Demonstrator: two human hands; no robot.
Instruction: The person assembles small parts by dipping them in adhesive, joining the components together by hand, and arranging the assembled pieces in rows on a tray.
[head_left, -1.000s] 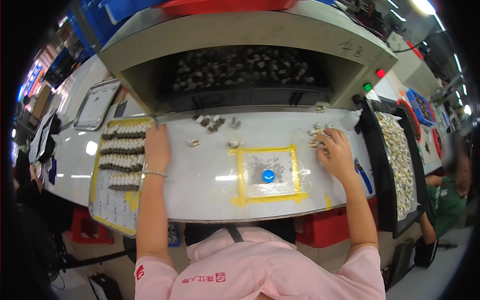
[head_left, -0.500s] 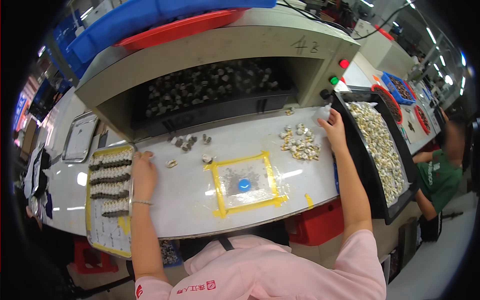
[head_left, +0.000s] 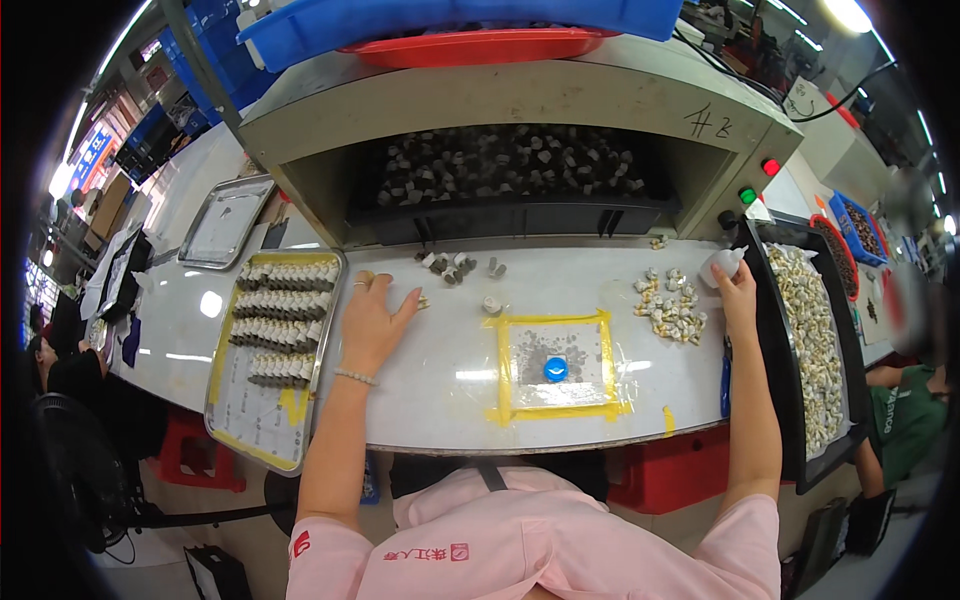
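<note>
Worktop [head_left: 430, 410], pale and glossy, ran across the whole station. At its back stood the open-fronted cabinet [head_left: 520, 85], its mouth facing the person, which probably left the contents within reach. Inside it sat a dark bin [head_left: 520, 222] heaped with white-and-grey lumps [head_left: 510, 165]; the walls seemed to keep the heap together.

Far right: long black tray [head_left: 788, 400] full of white-and-gold pieces [head_left: 810, 340], its raised sides likely there against spilling. Left: shallow metal tray [head_left: 270, 428] with four rows [head_left: 283, 301] of pieces packed side by side, presumably so that they propped one another; the near part was bare apart from tape and markings.

Middle: square of yellow tape [head_left: 558, 412], seemingly fixing a sheet to the worktop and giving one steady spot.

Left hand [head_left: 376, 315] just beside the metal tray, fingers spread wide, palm down; a small piece [head_left: 423, 301] lay by the fingertips, touching or not could not be told. Right hand [head_left: 738, 290] narrowed around a white bottle [head_left: 720, 266] between loose pile and black tray, a pinch that suited its slim body; lifted or standing, unclear.

Loose pile [head_left: 672, 312] spread left of the bottle, near the right hand. Grey-and-white cluster [head_left: 447, 266] before the cabinet. Blue cap [head_left: 555, 368] inside the tape. Smallest: one lone lump [head_left: 491, 304] by the tape's far left corner
</note>
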